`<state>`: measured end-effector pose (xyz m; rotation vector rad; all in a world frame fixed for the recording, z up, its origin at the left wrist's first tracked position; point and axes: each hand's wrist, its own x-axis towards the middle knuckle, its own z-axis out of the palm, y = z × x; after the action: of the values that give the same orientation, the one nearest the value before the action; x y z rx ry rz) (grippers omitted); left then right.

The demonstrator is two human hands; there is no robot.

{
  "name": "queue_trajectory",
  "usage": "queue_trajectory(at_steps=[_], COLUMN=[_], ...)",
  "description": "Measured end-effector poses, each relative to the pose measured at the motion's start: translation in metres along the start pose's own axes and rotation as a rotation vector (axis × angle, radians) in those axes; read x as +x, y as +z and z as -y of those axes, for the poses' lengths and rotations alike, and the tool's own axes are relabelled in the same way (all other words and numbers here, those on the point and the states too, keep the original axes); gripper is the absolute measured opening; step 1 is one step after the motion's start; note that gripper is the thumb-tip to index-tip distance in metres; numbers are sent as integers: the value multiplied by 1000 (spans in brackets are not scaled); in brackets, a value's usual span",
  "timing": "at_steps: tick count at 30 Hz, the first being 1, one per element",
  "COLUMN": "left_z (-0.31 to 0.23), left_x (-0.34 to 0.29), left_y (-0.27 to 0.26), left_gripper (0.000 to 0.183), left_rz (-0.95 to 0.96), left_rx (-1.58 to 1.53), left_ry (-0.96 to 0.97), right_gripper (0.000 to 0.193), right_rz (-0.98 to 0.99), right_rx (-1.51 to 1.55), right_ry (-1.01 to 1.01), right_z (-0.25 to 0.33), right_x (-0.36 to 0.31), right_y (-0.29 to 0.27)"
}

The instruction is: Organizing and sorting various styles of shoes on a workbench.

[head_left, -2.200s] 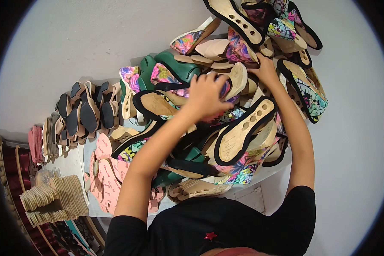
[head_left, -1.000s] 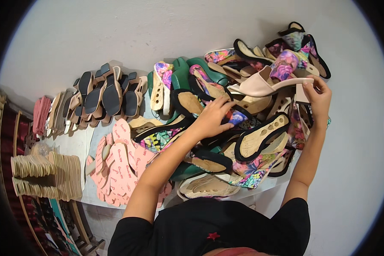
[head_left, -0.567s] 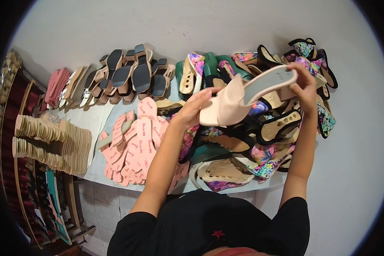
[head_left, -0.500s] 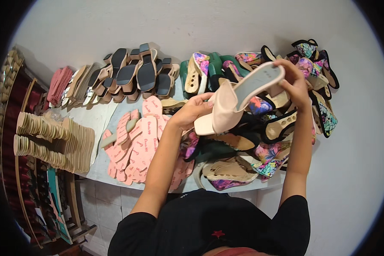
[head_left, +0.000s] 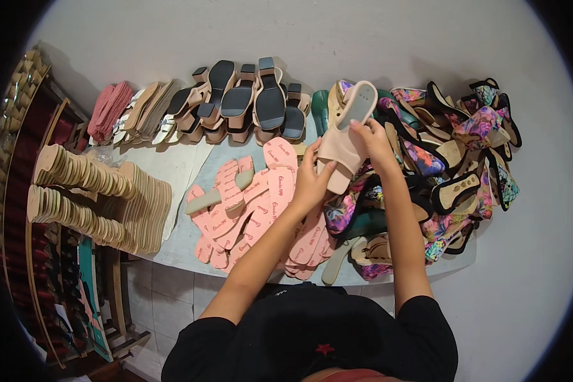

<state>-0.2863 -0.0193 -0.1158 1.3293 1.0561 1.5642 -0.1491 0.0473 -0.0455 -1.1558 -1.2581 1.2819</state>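
Between my two hands, a beige slide sandal (head_left: 342,148) with a wide upper band and a grey insole is held up over the table, toe toward me and heel end pointing away. My left hand (head_left: 312,177) grips the left side of its upper near the toe, thumb on the band. On the sandal's other side, my right hand (head_left: 377,145) is closed around its edge by the footbed opening. Below and left of my left hand lie loose pink printed insoles (head_left: 261,200). Floral wedge shoes (head_left: 420,156) with black trim are heaped right of my right hand.
Beige heeled sandals (head_left: 239,100) lie soles up along the wall. Stacks of pale sole-shaped pieces (head_left: 148,207) stand at the table's left, with a bundle of reddish-pink pieces (head_left: 111,105) behind. A wooden rack (head_left: 111,299) is beside the table (head_left: 172,251).
The sandal has turned more upright, its heel end swinging left. My right hand has moved left and down from the heel to the sandal's side. The view has shifted, moving the table rightward.
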Motion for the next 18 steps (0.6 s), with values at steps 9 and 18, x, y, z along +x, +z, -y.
queue_trajectory(at_steps=[9, 18], left_z=[5, 57], left_x=[39, 120], left_y=[-64, -105], left_gripper=[44, 85], left_rz=[35, -255], left_rx=[430, 1138], left_ry=[138, -26], right_gripper=[42, 53], right_rz=[-60, 266], right_rx=[-239, -1188], right_ry=[-25, -664], right_z=[31, 76], right_x=[26, 94], right_y=[4, 44])
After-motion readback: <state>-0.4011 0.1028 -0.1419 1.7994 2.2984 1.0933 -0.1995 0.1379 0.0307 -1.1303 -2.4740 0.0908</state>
